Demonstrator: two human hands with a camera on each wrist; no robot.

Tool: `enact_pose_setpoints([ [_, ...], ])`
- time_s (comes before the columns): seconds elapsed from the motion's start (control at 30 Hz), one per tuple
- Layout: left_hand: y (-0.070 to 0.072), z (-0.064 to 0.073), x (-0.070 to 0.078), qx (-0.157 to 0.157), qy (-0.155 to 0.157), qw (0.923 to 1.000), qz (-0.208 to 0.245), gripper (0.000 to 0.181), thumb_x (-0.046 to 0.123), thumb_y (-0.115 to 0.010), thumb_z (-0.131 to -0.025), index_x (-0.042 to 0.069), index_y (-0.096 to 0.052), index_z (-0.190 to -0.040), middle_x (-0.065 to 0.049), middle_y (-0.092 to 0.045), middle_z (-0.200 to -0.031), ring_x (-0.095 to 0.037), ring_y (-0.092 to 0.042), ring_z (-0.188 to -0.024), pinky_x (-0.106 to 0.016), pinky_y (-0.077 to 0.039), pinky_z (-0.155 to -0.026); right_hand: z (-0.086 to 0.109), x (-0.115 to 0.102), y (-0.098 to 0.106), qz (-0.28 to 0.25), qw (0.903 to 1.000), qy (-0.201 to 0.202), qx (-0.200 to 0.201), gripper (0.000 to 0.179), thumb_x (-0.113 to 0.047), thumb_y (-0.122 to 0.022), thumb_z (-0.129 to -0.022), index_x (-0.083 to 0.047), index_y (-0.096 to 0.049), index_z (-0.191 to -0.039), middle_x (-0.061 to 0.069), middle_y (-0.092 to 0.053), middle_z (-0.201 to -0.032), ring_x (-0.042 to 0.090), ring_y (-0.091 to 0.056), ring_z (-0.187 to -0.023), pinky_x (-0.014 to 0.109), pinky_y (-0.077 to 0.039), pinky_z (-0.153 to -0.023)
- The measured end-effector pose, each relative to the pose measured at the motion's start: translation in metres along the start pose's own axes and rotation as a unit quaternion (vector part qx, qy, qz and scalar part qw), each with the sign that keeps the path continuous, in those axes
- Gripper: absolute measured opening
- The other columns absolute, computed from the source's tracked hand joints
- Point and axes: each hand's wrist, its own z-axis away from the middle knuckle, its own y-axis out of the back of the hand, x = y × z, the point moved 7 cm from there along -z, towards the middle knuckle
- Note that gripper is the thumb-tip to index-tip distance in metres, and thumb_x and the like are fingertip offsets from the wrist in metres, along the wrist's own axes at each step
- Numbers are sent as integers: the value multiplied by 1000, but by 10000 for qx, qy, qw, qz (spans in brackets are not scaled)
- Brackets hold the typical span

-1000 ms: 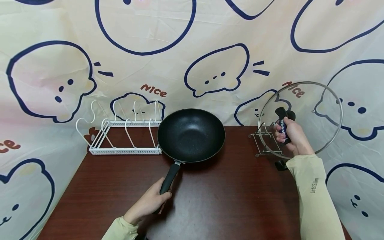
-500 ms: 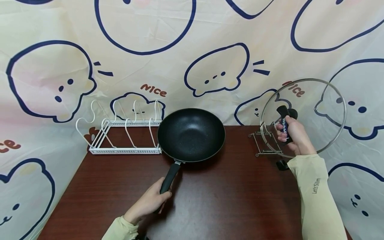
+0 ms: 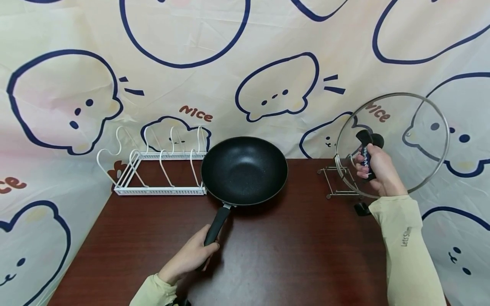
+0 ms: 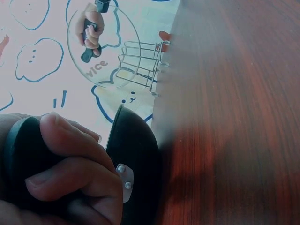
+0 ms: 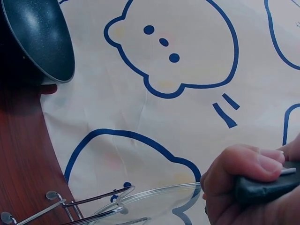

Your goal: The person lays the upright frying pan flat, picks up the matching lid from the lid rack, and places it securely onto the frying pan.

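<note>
My left hand [image 3: 191, 256] grips the dark handle [image 3: 217, 227] of a black wok [image 3: 245, 170], which is at the middle of the table. In the left wrist view, curled fingers [image 4: 77, 178] wrap that handle, and the wok's riveted bracket shows behind them. At the right, my right hand [image 3: 379, 168] holds a round glass lid [image 3: 440, 165] by its black handle [image 3: 365, 159]. The lid is tilted nearly upright, its lower left rim overlapping a small wire rack [image 3: 328, 187] in the head view. Part of the rack shows through the glass.
A white dish rack [image 3: 160, 192] with curved wire dividers stands left of the wok. A brown wooden table [image 3: 291, 246] spreads in front. Behind hangs a cloth [image 3: 214, 85] printed with cartoon faces.
My right hand has lifted the glass lid up and slightly to the right, away from the wire rack's middle. The left hand and the wok have stayed in place.
</note>
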Motion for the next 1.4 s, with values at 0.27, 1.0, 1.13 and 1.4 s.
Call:
enact_pose_setpoints([
  [0.27,0,-1,-1,-11,13,10000,-2,19,5,-55,-100,-3,-45,-114,-4,-50,-62,-16,-47,-41,-28,-42,-40,3,-3,-1,-182,9997,109,-70,29,-37,-25,-113,-10,-35,-106,-5,-47,-72,7,-30,-51,19,-35,-41],
  [1.0,0,1,0,11,-80,9999,-76,20,4,-54,-99,-6,-44,-113,-4,-50,-62,-15,-48,-42,-27,-43,-40,12,-15,-4,-256,9986,459,-50,21,-35,-23,-113,-15,-30,-111,-5,-44,-72,9,-22,-54,18,-30,-41],
  [1.13,0,1,0,7,-49,10000,-28,19,4,-55,-99,-4,-44,-113,-5,-50,-62,-16,-48,-42,-28,-43,-40,14,-18,-5,-194,9982,563,-27,20,-35,-25,-113,-15,-29,-109,-5,-43,-72,9,-19,-57,17,-30,-41],
  [1.4,0,-1,-1,-24,-8,10000,14,18,5,-55,-100,-3,-45,-113,-5,-50,-62,-17,-47,-41,-28,-43,-40,18,-22,-6,-29,9979,652,42,20,-36,-27,-113,-16,-30,-112,-4,-44,-73,6,-36,-49,18,-34,-39],
])
